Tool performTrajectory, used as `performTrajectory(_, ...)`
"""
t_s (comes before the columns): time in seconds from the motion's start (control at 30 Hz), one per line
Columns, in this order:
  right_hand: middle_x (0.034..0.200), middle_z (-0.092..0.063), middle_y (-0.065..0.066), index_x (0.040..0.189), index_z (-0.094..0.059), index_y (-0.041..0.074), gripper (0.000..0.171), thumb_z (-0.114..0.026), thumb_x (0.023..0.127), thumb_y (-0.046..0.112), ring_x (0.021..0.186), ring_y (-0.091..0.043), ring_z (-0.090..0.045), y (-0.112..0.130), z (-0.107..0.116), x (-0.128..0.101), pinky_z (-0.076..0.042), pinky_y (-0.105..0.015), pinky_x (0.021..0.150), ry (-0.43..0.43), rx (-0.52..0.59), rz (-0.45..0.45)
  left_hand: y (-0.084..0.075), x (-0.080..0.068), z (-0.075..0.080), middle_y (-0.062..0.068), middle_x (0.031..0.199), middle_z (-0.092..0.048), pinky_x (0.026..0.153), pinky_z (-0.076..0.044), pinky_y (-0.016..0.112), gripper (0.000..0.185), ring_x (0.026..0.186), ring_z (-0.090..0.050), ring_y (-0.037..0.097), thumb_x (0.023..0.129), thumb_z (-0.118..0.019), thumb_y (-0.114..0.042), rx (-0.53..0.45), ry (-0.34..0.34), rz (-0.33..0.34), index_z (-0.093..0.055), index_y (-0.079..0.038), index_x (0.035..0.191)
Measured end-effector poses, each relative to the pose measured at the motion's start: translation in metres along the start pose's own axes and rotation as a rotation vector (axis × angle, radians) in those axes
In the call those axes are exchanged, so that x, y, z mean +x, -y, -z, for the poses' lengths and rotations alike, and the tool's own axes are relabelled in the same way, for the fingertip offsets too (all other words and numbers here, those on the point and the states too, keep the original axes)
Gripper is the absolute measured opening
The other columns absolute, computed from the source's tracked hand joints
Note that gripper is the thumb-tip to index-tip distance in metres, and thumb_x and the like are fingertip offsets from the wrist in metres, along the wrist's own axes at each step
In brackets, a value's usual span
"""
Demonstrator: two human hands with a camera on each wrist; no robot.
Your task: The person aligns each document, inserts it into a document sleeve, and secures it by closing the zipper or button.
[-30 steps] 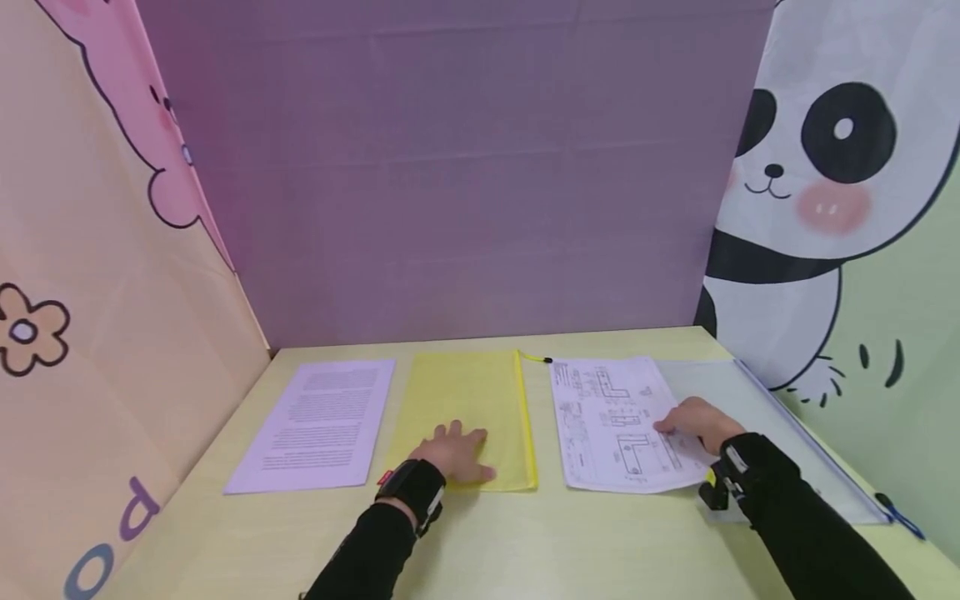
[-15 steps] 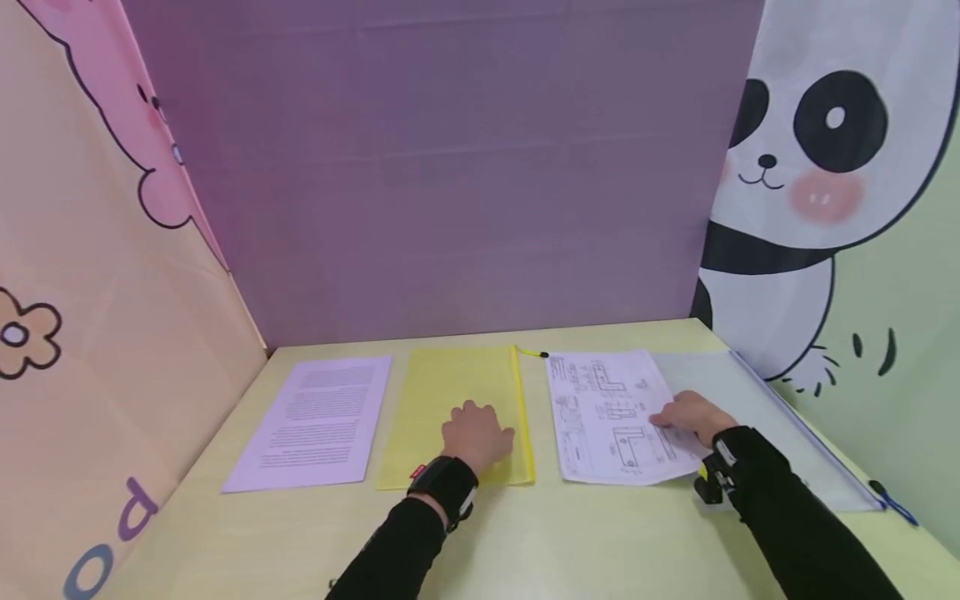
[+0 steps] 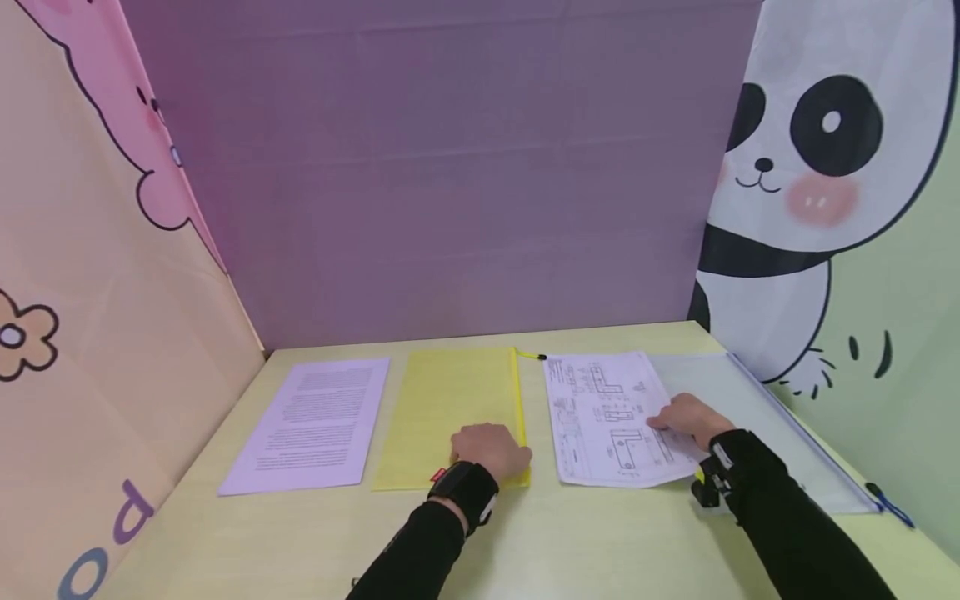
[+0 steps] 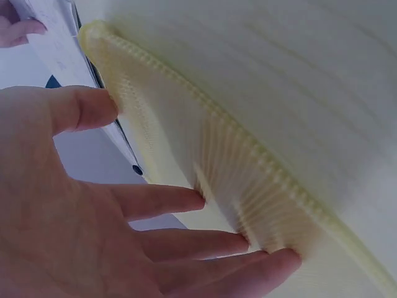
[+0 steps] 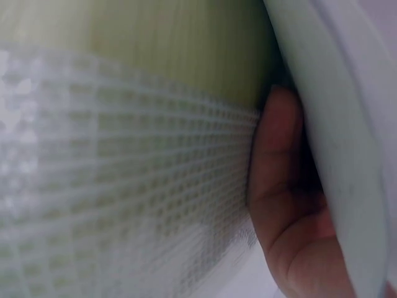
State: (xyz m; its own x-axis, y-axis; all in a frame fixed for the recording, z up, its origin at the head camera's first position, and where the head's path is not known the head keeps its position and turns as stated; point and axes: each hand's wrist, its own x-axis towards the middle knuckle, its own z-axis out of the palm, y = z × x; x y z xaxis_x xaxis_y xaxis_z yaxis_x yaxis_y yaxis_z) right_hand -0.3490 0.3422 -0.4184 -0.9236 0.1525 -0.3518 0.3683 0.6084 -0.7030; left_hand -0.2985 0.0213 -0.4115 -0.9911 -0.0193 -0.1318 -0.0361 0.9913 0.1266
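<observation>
My left hand (image 3: pixel 491 451) is at the lower right part of a yellow mesh zip pouch (image 3: pixel 448 390). In the left wrist view its fingertips press on the mesh (image 4: pixel 186 136) and pull creases into it, with the thumb near a corner. With my right hand (image 3: pixel 692 419) I pinch the right edge of a paper sheet (image 3: pixel 592 417) printed with technical drawings. That edge is slightly lifted. The sheet overlaps a whitish mesh zip pouch (image 3: pixel 765 442). In the right wrist view a finger (image 5: pixel 276 167) lies between the pouch mesh (image 5: pixel 136 161) and the curved paper (image 5: pixel 341 143).
A sheet of printed text (image 3: pixel 315 421) lies at the left of the pale wooden table (image 3: pixel 225 542). A blue zip cord (image 3: pixel 891 505) hangs off the whitish pouch at the right, and a yellow one (image 3: pixel 529 355) at the yellow pouch's top. A purple wall (image 3: pixel 465 192) rises behind.
My left hand has moved right across the yellow pouch to its lower right corner, its spread fingers now drawn downward. My right hand keeps its pinch on the drawing sheet.
</observation>
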Motion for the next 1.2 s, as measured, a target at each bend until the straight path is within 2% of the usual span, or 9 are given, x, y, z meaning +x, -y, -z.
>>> performTrajectory(0.13, 0.117, -0.052, -0.029, 0.140, -0.032, -0.020, 0.061, -0.063, 0.098, 0.013, 0.098, -0.035, -0.057, 0.001, 0.000, -0.002, -0.047, -0.036, 0.080, -0.005, 0.002, -0.011, -0.002, -0.004, 0.004, 0.011, 0.080, -0.056, 0.085, -0.045, 0.049, 0.046, 0.084, -0.052, 0.033, 0.092, -0.058, -0.049, -0.028, 0.021, -0.017, -0.064, -0.005, 0.080)
performTrajectory(0.23, 0.116, -0.053, -0.029, 0.140, -0.033, -0.019, 0.060, -0.063, 0.098, 0.013, 0.097, -0.035, -0.058, 0.001, 0.000, -0.003, -0.047, -0.036, 0.079, -0.009, -0.001, -0.013, -0.005, -0.007, 0.004, 0.014, 0.083, -0.055, 0.084, -0.045, 0.050, 0.043, 0.087, -0.050, 0.035, 0.089, -0.061, -0.047, -0.045, 0.022, -0.003, -0.065, -0.005, 0.082)
performTrajectory(0.4, 0.116, -0.054, -0.029, 0.140, -0.033, -0.019, 0.060, -0.063, 0.098, 0.012, 0.097, -0.035, -0.059, 0.001, 0.000, -0.004, -0.048, -0.036, 0.079, -0.010, 0.004, -0.017, -0.012, -0.008, 0.004, 0.025, 0.115, -0.057, 0.084, -0.052, 0.056, 0.065, 0.109, -0.048, 0.044, 0.081, -0.070, -0.053, -0.076, 0.023, 0.074, -0.066, 0.005, 0.110)
performTrajectory(0.5, 0.117, -0.053, -0.029, 0.141, -0.032, -0.020, 0.061, -0.063, 0.098, 0.012, 0.099, -0.035, -0.057, 0.001, 0.001, -0.004, -0.047, -0.038, 0.081, -0.007, 0.002, -0.019, -0.014, -0.008, 0.002, 0.028, 0.128, -0.054, 0.086, -0.053, 0.059, 0.074, 0.117, -0.047, 0.048, 0.079, -0.072, -0.056, -0.059, 0.015, 0.090, -0.064, 0.006, 0.119)
performTrajectory(0.63, 0.119, -0.052, -0.030, 0.142, -0.031, -0.020, 0.064, -0.063, 0.099, 0.014, 0.101, -0.037, -0.056, 0.001, 0.002, -0.003, -0.046, -0.039, 0.083, -0.009, -0.004, -0.010, -0.013, -0.003, -0.003, 0.022, 0.107, -0.059, 0.081, -0.053, 0.057, 0.057, 0.105, -0.050, 0.043, 0.082, -0.069, -0.052, -0.005, -0.009, 0.047, -0.070, 0.001, 0.102)
performTrajectory(0.77, 0.120, -0.051, -0.030, 0.143, -0.029, -0.019, 0.064, -0.062, 0.099, 0.014, 0.101, -0.037, -0.056, 0.000, 0.004, -0.003, -0.046, -0.039, 0.084, -0.008, -0.006, 0.000, -0.006, 0.002, -0.006, 0.015, 0.087, -0.057, 0.078, -0.051, 0.052, 0.041, 0.091, -0.051, 0.036, 0.086, -0.065, -0.045, 0.045, -0.028, -0.050, -0.068, -0.004, 0.085)
performTrajectory(0.9, 0.119, -0.052, -0.030, 0.143, -0.029, -0.019, 0.063, -0.061, 0.100, 0.014, 0.100, -0.036, -0.057, 0.000, 0.003, -0.004, -0.048, -0.038, 0.082, -0.011, -0.007, 0.007, 0.004, 0.002, -0.002, 0.009, 0.080, -0.058, 0.081, -0.047, 0.044, 0.042, 0.083, -0.054, 0.029, 0.090, -0.058, -0.047, 0.102, -0.011, -0.126, -0.064, -0.008, 0.075)
performTrajectory(1.03, 0.120, -0.053, -0.029, 0.144, -0.029, -0.019, 0.064, -0.061, 0.100, 0.014, 0.100, -0.035, -0.058, -0.001, 0.000, -0.004, -0.047, -0.038, 0.082, -0.020, -0.003, 0.009, 0.007, -0.003, 0.003, 0.009, 0.084, -0.060, 0.089, -0.045, 0.047, 0.048, 0.085, -0.054, 0.029, 0.093, -0.052, -0.050, 0.074, 0.030, -0.145, -0.067, -0.007, 0.078)
performTrajectory(1.2, 0.121, -0.053, -0.030, 0.144, -0.029, -0.019, 0.065, -0.063, 0.099, 0.015, 0.100, -0.036, -0.057, -0.002, -0.001, -0.004, -0.047, -0.038, 0.082, -0.013, 0.002, 0.009, 0.003, -0.005, 0.004, 0.012, 0.094, -0.062, 0.095, -0.043, 0.055, 0.044, 0.096, -0.054, 0.033, 0.091, -0.055, -0.046, 0.019, 0.055, -0.103, -0.072, -0.005, 0.091)
